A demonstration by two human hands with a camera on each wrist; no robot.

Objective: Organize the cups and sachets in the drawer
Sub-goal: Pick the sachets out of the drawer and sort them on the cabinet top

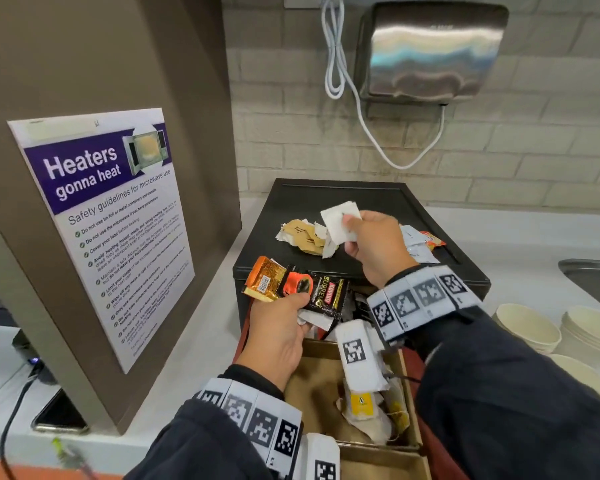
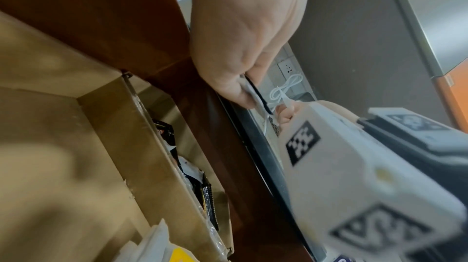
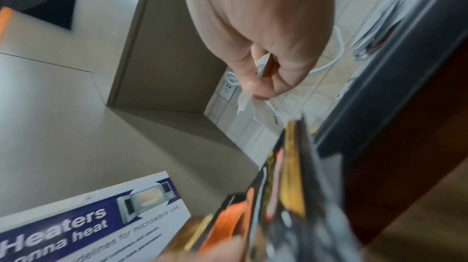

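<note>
My left hand [image 1: 300, 306] grips a fan of coffee sachets [image 1: 291, 289], orange, gold and black, above the open drawer [image 1: 407, 375]; in the left wrist view only their thin edges [image 2: 255, 96] show under the curled fingers. My right hand [image 1: 350, 233] pinches a few white sachets [image 1: 338, 221] over the top of the black box [image 1: 378, 195]. In the right wrist view the white sachets [image 3: 243, 102] stick out below the fingers. Brown sachets [image 1: 302, 235] lie piled on the box's left, white and red ones [image 1: 421, 245] on its right.
Cardboard dividers [image 2: 142, 146] split the drawer; yellow and white sachets [image 1: 361, 407] lie in one compartment, black ones [image 2: 202, 186] in another. Stacked paper cups [image 1: 527, 327] stand on the counter at the right. A cabinet with a microwave poster [image 1: 101, 220] stands on the left.
</note>
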